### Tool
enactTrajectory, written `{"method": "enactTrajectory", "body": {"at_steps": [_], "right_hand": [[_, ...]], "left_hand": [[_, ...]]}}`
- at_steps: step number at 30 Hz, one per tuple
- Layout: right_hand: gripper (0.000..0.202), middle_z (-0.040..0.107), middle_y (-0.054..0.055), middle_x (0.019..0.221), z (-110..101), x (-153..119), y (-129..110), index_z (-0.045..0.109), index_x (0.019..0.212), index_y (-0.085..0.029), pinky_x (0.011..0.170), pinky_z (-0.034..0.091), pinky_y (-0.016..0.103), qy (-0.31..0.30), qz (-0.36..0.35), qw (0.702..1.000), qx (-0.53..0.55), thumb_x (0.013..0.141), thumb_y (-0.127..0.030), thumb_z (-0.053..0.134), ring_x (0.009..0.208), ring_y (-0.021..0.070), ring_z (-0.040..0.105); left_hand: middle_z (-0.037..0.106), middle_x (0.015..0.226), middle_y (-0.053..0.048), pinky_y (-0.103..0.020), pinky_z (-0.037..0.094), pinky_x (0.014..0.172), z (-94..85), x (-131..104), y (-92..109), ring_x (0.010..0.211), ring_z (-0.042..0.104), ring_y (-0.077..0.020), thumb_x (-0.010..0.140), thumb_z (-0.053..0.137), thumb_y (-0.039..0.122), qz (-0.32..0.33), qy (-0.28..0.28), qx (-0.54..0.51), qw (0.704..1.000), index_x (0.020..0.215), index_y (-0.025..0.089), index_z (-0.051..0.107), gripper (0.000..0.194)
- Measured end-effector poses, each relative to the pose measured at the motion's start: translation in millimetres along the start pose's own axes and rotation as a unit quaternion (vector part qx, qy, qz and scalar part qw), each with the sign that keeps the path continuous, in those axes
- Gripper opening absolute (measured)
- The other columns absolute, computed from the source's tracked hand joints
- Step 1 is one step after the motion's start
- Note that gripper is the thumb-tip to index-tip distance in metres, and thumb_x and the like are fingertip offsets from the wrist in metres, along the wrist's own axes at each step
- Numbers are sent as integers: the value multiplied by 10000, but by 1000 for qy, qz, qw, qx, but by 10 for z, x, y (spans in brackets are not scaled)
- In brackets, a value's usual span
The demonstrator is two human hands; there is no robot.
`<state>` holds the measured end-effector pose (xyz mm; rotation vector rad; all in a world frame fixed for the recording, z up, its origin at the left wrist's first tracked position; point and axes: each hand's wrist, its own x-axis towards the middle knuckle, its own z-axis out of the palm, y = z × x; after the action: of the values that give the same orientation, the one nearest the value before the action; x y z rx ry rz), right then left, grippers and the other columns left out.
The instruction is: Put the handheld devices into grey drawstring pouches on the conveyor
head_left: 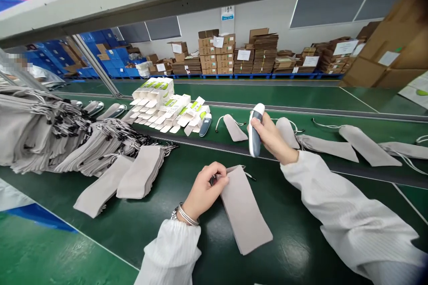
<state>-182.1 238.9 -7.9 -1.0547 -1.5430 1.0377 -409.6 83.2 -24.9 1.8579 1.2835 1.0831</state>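
Observation:
My left hand [204, 189] pinches the upper corner of a grey drawstring pouch [247, 213], which lies on the green table as part of a thin stack. In my right hand [270, 136] is a white and blue-grey handheld device [255, 131], held nearly upright above the table's far edge; what kind of device it is I cannot make out. A similar device [205, 124] leans by the white boxes. Behind my right hand, another grey pouch [286, 131] lies on the belt.
Heaps of grey pouches [30, 133] cover the left side, with two smaller bundles [142, 171] nearer me. Open white boxes [167, 102] stand on the green belt [220, 120]. More pouches [368, 144] lie along it at right. A metal beam [150, 0] crosses overhead.

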Motion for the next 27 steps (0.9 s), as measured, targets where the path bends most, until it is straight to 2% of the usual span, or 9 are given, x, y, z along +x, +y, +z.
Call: {"method": "enactTrajectory", "body": {"at_steps": [2, 4, 8, 11, 13, 16, 19, 24, 27], "right_hand": [[565, 551, 1, 876, 126, -244, -186, 368, 1229, -296, 415, 366, 262, 20, -21, 999, 42, 878, -669, 607, 537, 126, 482], [574, 524, -25, 835, 245, -430, -303, 364, 1234, -309, 401, 350, 261, -12, -28, 998, 63, 869, -650, 648, 473, 102, 429], [469, 439, -42, 685, 307, -669, -349, 535, 1155, -243, 438, 268, 249, -223, 11, 974, 32, 961, -667, 487, 475, 89, 352], [399, 343, -69, 618, 118, -828, -398, 560, 1136, -238, 450, 199, 235, -321, 108, 938, 77, 945, -587, 582, 487, 88, 271], [298, 224, -94, 590, -91, -945, -505, 529, 1059, -263, 440, 140, 233, -282, 157, 933, 160, 922, -499, 647, 471, 86, 164], [168, 138, -87, 598, -382, -1101, -760, 511, 952, -286, 424, 89, 256, -133, 159, 948, 243, 934, -407, 626, 476, 99, 63], [70, 180, -67, 623, -521, -1131, -1003, 559, 963, -292, 411, 131, 270, -17, 115, 960, 256, 924, -299, 616, 486, 112, 65], [183, 386, -48, 660, -519, -633, -1019, 535, 989, -298, 545, 407, 318, 200, -160, 955, 149, 877, -158, 577, 461, 120, 261], [362, 628, 17, 938, -369, -78, -736, 451, 1264, -312, 615, 444, 334, 229, -241, 940, -80, 921, -246, 545, 549, 143, 491]], "left_hand": [[562, 831, -5, -281, 403, 703, 26, 27, 116, 758, 496, -151, 915, 617, 265, 6, -13, -51, 999, 803, 204, 569, 136], [554, 831, -9, -276, 399, 690, 63, 49, 207, 753, 498, -146, 894, 653, 251, 20, 1, -75, 997, 783, 199, 595, 136], [562, 922, -29, -273, 411, 703, 87, 56, 301, 813, 511, -151, 860, 697, 236, 24, 136, -84, 987, 782, 202, 630, 108], [558, 934, -27, -257, 400, 633, 11, 37, 301, 736, 490, -124, 832, 727, 275, -17, 191, -122, 974, 771, 194, 614, 152], [521, 821, 8, -233, 353, 546, -57, 28, 285, 612, 425, -88, 842, 725, 334, -53, 201, -186, 960, 790, 199, 579, 205], [450, 719, 47, -210, 283, 475, -88, 58, 265, 521, 336, -64, 887, 674, 401, -72, 197, -257, 943, 852, 212, 554, 227], [518, 789, 20, -225, 359, 526, 30, 139, 214, 580, 417, -82, 914, 630, 343, -37, 142, -200, 969, 927, 209, 615, 135], [603, 1065, -40, -310, 472, 726, 337, 225, -118, 769, 545, -147, 889, 597, 179, -4, 67, 81, 994, 1086, 224, 651, 209], [619, 1034, -50, -374, 457, 799, 429, 207, -341, 889, 578, -208, 857, 610, 129, -27, 36, 213, 976, 1021, 219, 649, 191]]}}
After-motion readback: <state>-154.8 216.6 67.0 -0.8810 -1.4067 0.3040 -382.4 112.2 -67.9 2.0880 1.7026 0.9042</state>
